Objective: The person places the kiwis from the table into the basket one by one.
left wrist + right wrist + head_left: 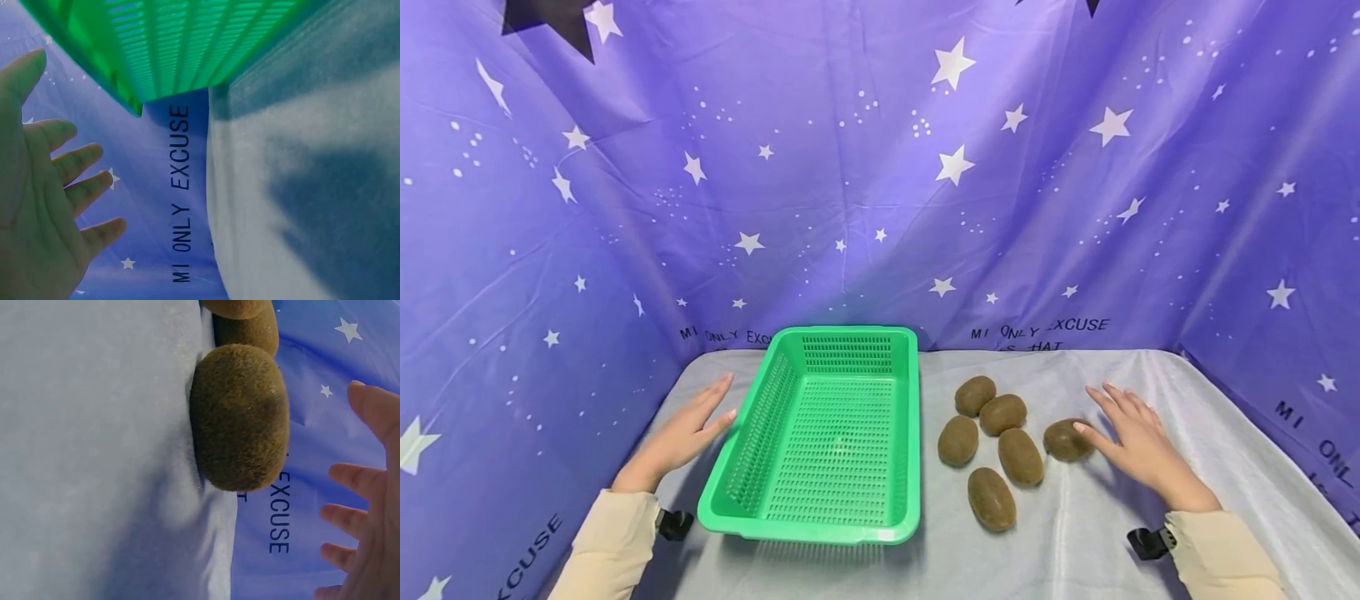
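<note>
A green plastic basket (912, 433) with slotted sides stands on the left half of the cloth-covered table, with nothing in it. My left hand (681, 433) hovers beside its left rim, fingers spread and holding nothing; the left wrist view shows the same open palm (44, 194) near the basket wall (187, 50). To the right of the basket lie several brown kiwis (1020, 457) in a loose group. One kiwi (1064, 440) lies apart, closest to my right hand (1138, 442), whose thumb overlaps it in the head view. In the right wrist view, a gap shows between that kiwi (240, 419) and the relaxed fingers.
A light grey cloth (1105, 533) covers the table. Purple star-printed fabric (850, 192) hangs behind it and along both sides, meeting the table's back edge just past the basket. Small black cameras (1148, 543) sit on both wrists.
</note>
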{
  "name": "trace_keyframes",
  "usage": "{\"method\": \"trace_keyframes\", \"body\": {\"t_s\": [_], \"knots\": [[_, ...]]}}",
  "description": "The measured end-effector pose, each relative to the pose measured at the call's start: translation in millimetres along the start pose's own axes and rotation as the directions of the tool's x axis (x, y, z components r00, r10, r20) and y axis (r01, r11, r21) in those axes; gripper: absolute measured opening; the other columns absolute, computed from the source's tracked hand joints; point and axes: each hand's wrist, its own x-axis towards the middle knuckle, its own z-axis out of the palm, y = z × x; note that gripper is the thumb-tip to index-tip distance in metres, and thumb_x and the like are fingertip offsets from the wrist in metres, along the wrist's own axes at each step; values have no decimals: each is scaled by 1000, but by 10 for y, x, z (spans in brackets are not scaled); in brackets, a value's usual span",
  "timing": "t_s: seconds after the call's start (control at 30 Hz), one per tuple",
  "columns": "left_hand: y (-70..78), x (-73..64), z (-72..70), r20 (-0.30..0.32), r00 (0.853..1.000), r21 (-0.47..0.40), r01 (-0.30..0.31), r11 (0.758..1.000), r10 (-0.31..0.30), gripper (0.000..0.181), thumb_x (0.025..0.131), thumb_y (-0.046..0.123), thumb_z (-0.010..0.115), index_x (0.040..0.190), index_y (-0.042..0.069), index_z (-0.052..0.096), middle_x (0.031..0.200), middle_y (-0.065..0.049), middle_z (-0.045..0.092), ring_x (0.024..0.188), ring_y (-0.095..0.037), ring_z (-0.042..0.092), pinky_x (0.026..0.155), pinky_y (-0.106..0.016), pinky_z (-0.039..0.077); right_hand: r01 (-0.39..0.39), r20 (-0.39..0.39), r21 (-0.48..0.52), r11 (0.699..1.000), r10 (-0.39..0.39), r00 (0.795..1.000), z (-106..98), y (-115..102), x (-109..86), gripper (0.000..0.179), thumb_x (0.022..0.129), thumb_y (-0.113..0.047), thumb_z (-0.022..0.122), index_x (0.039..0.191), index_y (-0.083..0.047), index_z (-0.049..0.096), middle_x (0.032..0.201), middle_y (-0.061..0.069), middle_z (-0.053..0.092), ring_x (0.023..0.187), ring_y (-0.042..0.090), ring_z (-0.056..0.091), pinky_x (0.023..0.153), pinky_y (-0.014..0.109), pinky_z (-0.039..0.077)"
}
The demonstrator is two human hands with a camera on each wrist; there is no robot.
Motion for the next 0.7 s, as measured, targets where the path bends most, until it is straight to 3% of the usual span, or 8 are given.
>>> {"method": "trace_keyframes", "body": {"t_s": [0.17,0.43,0.7], "knots": [[7,-4,68,2,1000,-76,11,997,-11,64,101,34,42,153,15,10,155,-21,13,137,-47,14,106,-64,14,20,-1,27,999,-20,1000,28,39,-31,67,90,-33,60,144,-1,35,140,36,32,123,58,25,105,65,9],[-22,34,168,12,1000,-197,10,980,-8,61,102,30,40,153,15,10,156,-17,11,139,-45,12,105,-67,13,-5,39,143,990,0,999,64,67,-52,66,90,-28,62,143,0,36,142,35,30,125,57,24,95,73,17],[-29,92,272,42,999,-276,9,961,2,60,102,29,38,153,17,8,157,-15,7,141,-42,6,106,-66,10,1,35,206,978,-8,999,115,88,-82,64,85,-23,68,137,4,42,140,34,34,124,57,26,93,72,21]]}}
